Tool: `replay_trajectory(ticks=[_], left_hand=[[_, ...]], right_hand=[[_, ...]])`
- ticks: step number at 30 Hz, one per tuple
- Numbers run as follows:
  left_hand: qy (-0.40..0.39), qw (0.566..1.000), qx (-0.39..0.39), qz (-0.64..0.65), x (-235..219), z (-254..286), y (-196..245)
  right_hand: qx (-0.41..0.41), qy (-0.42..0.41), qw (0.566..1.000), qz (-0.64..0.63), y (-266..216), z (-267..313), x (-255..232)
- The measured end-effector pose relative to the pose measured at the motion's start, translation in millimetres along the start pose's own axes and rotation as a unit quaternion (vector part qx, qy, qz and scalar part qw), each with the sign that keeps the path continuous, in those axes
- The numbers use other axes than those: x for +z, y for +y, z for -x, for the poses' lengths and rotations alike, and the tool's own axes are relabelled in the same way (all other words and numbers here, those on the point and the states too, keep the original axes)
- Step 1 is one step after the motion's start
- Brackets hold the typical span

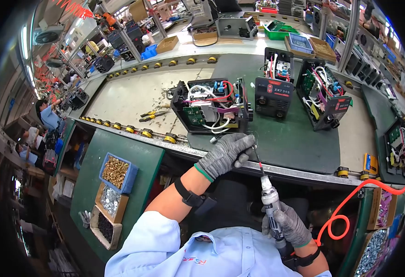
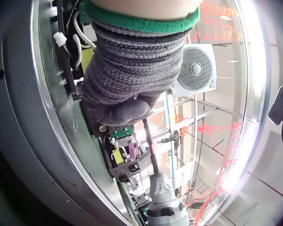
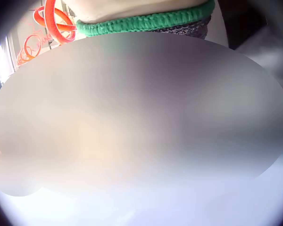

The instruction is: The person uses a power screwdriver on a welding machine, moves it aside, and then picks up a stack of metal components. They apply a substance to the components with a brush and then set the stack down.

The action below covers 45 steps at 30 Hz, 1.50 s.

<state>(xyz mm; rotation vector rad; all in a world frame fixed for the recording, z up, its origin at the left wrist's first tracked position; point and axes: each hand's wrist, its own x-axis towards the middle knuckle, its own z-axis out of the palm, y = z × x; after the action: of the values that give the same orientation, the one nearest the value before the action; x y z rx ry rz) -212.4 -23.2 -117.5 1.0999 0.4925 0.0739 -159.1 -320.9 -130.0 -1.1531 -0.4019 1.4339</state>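
My gloved right hand (image 1: 294,226) grips a grey power screwdriver (image 1: 271,203), which points up and away from my body. Its long thin bit (image 1: 259,161) has a red band partway along and reaches my gloved left hand (image 1: 228,154). In the left wrist view, the curled thumb and fingers of that hand pinch the end of the bit (image 2: 151,143); whether a screw sits there I cannot tell. Just beyond the left hand stands an open machine unit (image 1: 211,108) with wires and circuit boards exposed. The right wrist view is mostly blurred, hiding the right hand's fingers.
Two more open units with ZX7 315 front panels (image 1: 274,97) stand on the green mat (image 1: 304,143). Yellow-handled pliers (image 1: 154,115) lie at left. A blue bin of brass-coloured fasteners (image 1: 131,177) sits on the left side table. An orange hose (image 1: 364,184) loops at right.
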Motion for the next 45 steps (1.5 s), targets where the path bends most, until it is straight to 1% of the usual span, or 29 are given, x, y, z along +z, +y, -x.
replay_trajectory(ticks=[2, 4, 6, 8, 10, 14, 15, 16, 17, 18, 19, 20, 21, 22, 23, 25, 26, 28, 29, 31, 33, 34, 36, 38, 40, 41, 42, 43, 45], left_hand=[[-0.014, 0.996, 0.033, -0.081, -4.0, 0.4, 1.3], [-0.009, 0.994, 0.034, -0.102, -2.2, 1.4, 2.2], [-0.004, 0.991, 0.037, -0.125, -1.0, 1.4, 2.5], [-0.035, 0.988, 0.064, -0.136, -2.2, 1.1, 0.1], [-0.052, 0.987, 0.054, -0.141, -3.2, 2.1, 3.9], [-0.070, 0.990, 0.052, -0.109, 7.2, 3.4, 3.8], [-0.037, 0.990, 0.026, -0.134, 2.8, -2.0, 6.4], [-0.039, 0.990, 0.027, -0.137, -0.9, -12.5, 1.5], [0.022, 0.919, 0.158, -0.361, -5.0, -25.4, -7.9], [0.084, 0.779, 0.276, -0.557, -7.1, -35.3, -15.9], [0.097, 0.703, 0.255, -0.657, -5.5, -42.6, -18.7], [0.101, 0.700, 0.200, -0.678, -1.6, -47.4, -22.5], [0.090, 0.689, 0.221, -0.685, -2.7, -51.8, -26.4], [0.071, 0.701, 0.169, -0.689, 0.8, -55.2, -18.9], [0.072, 0.693, 0.147, -0.702, 5.2, -56.3, -13.8], [0.058, 0.707, 0.141, -0.690, 3.5, -61.6, -12.2], [0.064, 0.694, 0.156, -0.700, -1.4, -67.7, -17.5], [0.065, 0.663, 0.128, -0.734, -1.8, -75.0, -19.1], [0.075, 0.655, 0.119, -0.743, -4.2, -70.8, -16.5], [0.071, 0.651, 0.117, -0.747, 1.7, -67.7, -15.3], [0.091, 0.642, 0.149, -0.747, 3.6, -64.0, -19.2], [0.091, 0.645, 0.167, -0.741, 3.9, -62.4, -22.5], [0.093, 0.654, 0.195, -0.725, 0.4, -67.9, -32.4], [0.093, 0.688, 0.184, -0.696, 4.5, -55.0, -24.4], [0.097, 0.713, 0.277, -0.637, -8.7, -40.1, -17.1], [0.125, 0.828, 0.200, -0.508, -12.1, -28.2, -9.8], [0.146, 0.914, 0.113, -0.361, -7.7, -10.7, 4.5], [0.145, 0.950, 0.117, -0.249, -13.4, -5.7, 8.9], [0.151, 0.965, 0.118, -0.180, -26.9, 3.2, 15.3]], right_hand=[[0.007, -0.009, 1.000, -0.006, 1.5, 0.8, -4.6], [0.031, -0.056, 0.995, -0.079, 2.5, 2.8, -8.8], [0.042, -0.056, 0.993, -0.090, 4.1, 3.7, -13.1], [0.053, -0.056, 0.992, -0.102, 9.4, 4.0, -20.6], [0.081, -0.180, 0.945, -0.259, 19.1, 4.2, -30.4], [0.065, -0.169, 0.940, -0.290, 20.2, 14.1, -29.7], [0.038, -0.136, 0.953, -0.270, 18.2, 15.6, -30.0], [0.010, -0.102, 0.963, -0.249, 17.0, 16.7, -31.0], [0.008, -0.102, 0.963, -0.249, 17.7, 18.5, -33.2], [-0.005, -0.083, 0.966, -0.244, 19.3, 20.7, -36.1], [-0.018, -0.067, 0.969, -0.237, 20.5, 21.5, -38.8], [-0.014, -0.077, 0.969, -0.233, 20.2, 22.5, -39.9], [-0.022, -0.059, 0.972, -0.226, 19.5, 23.9, -39.1], [-0.029, -0.045, 0.975, -0.218, 19.8, 24.5, -38.8], [-0.036, -0.032, 0.977, -0.209, 24.9, 24.6, -39.4], [-0.037, -0.043, 0.969, -0.240, 35.2, 20.5, -42.1], [-0.037, -0.054, 0.963, -0.263, 38.9, 17.1, -40.7], [-0.067, -0.020, 0.966, -0.248, 35.4, 18.9, -27.4], [-0.080, -0.035, 0.968, -0.237, 43.2, 13.5, -33.2], [-0.067, -0.049, 0.964, -0.251, 45.2, 10.1, -34.3], [-0.058, -0.076, 0.961, -0.260, 44.2, 12.3, -38.1], [-0.036, -0.063, 0.956, -0.285, 47.1, 14.6, -39.8], [-0.038, -0.073, 0.965, -0.251, 37.6, 19.5, -35.9], [-0.030, -0.021, 0.978, -0.207, 30.6, 19.7, -28.0], [-0.019, -0.010, 0.986, -0.167, 21.3, 15.2, -20.3], [-0.022, -0.006, 0.986, -0.167, 16.8, 11.3, -15.2], [-0.025, -0.018, 0.991, -0.134, 12.4, 7.2, -9.9], [-0.025, -0.031, 0.994, -0.098, 8.5, 3.4, -4.4], [0.003, -0.037, 0.996, -0.082, 1.0, -6.7, 7.4]])
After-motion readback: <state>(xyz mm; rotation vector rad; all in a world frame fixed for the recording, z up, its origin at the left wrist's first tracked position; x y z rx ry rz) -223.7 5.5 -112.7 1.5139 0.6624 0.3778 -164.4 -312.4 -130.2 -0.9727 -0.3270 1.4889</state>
